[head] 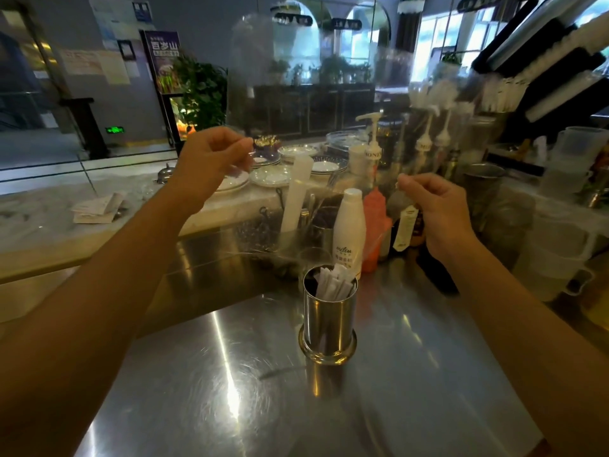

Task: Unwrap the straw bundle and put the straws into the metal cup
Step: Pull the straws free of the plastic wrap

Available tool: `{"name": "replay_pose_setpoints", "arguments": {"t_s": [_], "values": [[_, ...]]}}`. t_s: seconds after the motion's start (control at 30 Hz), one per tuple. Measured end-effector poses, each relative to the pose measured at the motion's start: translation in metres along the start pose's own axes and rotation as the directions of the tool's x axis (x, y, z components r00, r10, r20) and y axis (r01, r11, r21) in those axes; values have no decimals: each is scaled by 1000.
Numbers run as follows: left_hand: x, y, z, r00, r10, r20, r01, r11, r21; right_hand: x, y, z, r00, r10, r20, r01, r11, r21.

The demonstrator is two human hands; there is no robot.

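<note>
Left hand (pixel 214 159), raised, pinches one edge of the clear wrapper (pixel 316 103). The wrapper is stretched wide and appears empty, though its transparency makes this uncertain. Below and between the hands, the metal cup (pixel 328 319) stands on the steel counter (pixel 230 374), paper-sleeved straws (pixel 333 282) already inside. Right hand (pixel 435 206) pinches the opposite edge. Judged step: unwrapping done; next, discard the wrapper.

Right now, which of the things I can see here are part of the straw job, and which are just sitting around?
Part of the job:
metal cup
wrapped straws standing in it
clear plastic wrap, stretched between left hand and right hand

Just lying about:
white bottle
orange squeeze bottle
syrup pump bottle
stacked plates
paper napkins
</note>
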State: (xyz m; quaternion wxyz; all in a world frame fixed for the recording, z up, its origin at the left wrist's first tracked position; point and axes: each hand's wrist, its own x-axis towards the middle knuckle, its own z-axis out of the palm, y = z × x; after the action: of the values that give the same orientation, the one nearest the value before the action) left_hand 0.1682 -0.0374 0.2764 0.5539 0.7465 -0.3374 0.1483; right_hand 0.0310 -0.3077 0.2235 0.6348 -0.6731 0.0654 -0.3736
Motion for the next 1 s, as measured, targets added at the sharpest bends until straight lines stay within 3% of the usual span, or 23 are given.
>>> {"name": "replay_pose_setpoints", "arguments": {"t_s": [0.27, 0.6, 0.87, 1.0], "values": [[-2, 25, -2, 999, 30, -44, -37, 988, -151, 10, -22, 7, 999, -32, -42, 37, 988, 150], [-30, 27, -14, 996, 35, -88, -40, 998, -54, -2, -23, 15, 1000, -19, -23, 21, 993, 120], [-100, -22, -35, 953, -295, 67, 302, 939, -163, -27, 10, 41, 992, 104, 70, -110, 991, 76], [-147, -54, -48, 908, -418, 3, 413, 896, -164, -51, 34, 60, 978, 156, 135, -162, 986, 31]]}}
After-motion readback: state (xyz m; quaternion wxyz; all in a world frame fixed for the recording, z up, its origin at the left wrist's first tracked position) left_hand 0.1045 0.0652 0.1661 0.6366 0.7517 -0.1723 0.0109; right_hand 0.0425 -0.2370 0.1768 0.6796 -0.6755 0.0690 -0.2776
